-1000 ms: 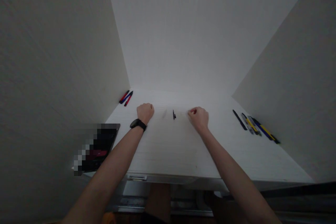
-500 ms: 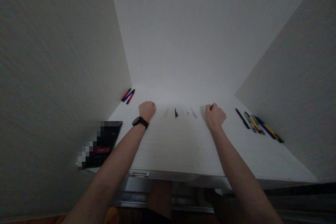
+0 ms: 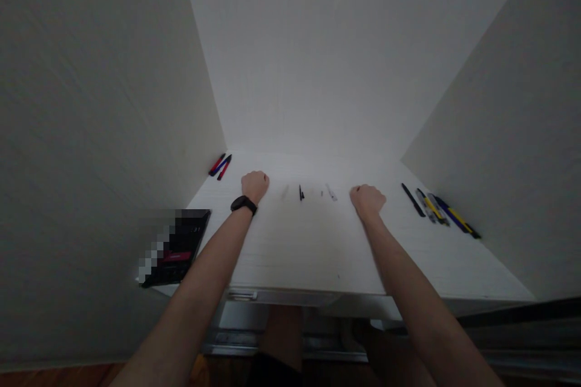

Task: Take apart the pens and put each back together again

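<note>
My left hand [image 3: 255, 186], with a black watch [image 3: 244, 205] on its wrist, rests on the white desk as a closed fist. My right hand [image 3: 367, 199] is also curled into a fist on the desktop; nothing shows in either. Between them lie small parts in a row: a faint clear piece [image 3: 285, 192] nearest my left hand, slim black pen parts [image 3: 301, 193], a tiny grey bit [image 3: 322, 193], and a clear tube-like piece [image 3: 331, 192] nearest my right hand. Neither hand touches these parts.
Red and blue pens [image 3: 221, 166] lie at the back left. Along the right wall are a black pen [image 3: 413, 199] and several clear, yellow and blue pens [image 3: 447, 211]. A dark tablet-like screen [image 3: 181, 254] sits at the left edge. Walls enclose the desk [image 3: 295, 254] on three sides.
The view has shifted slightly. My right fist has turned a little, its knuckles now facing more forward. My left fist stays closed in nearly the same place, and the small parts lie as before.
</note>
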`<state>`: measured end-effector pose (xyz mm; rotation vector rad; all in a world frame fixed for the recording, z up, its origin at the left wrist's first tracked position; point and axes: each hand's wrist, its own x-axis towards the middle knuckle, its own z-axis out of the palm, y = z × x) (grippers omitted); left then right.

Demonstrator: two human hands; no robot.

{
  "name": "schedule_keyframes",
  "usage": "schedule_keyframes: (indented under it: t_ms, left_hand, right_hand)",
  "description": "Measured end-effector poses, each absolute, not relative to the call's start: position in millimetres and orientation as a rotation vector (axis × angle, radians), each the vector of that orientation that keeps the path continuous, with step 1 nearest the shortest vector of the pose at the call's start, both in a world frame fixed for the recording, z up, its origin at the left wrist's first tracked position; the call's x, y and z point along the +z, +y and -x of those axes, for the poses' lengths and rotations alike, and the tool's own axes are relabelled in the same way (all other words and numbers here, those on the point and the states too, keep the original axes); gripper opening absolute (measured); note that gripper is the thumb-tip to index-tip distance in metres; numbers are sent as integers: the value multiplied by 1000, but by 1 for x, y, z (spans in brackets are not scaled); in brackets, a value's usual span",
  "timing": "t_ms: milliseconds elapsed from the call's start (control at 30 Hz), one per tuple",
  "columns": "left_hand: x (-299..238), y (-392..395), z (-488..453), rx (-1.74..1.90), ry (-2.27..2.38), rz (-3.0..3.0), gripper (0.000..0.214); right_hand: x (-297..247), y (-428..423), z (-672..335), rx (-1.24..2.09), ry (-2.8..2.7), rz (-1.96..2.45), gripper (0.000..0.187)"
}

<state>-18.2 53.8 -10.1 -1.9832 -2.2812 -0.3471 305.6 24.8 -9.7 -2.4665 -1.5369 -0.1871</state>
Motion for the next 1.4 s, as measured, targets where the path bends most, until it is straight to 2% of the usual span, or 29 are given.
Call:
schedule_keyframes:
  t_ms: [600, 800, 967, 1167, 1400]
  left_hand:
    - [0, 37, -5, -412, -1792, 2251, 60]
    - [1, 28, -24, -484, -1351, 2453, 50]
    - [3, 25, -38, -467, -1001, 2650, 33]
    - [0, 23, -53, -373, -906, 2648, 22]
    - [-6, 28, -54, -320, -985, 2614, 18]
  right_hand:
    - [-10, 42, -323, 31, -1549, 2459, 38]
    - [-8, 33, -326, 65, -1585, 2413, 35]
    - [1, 19, -308, -110, -1692, 2172, 45]
    - [4, 6, -257, -256, -2193, 1531, 29]
    - [-6, 10, -233, -298, -2343, 1452, 19]
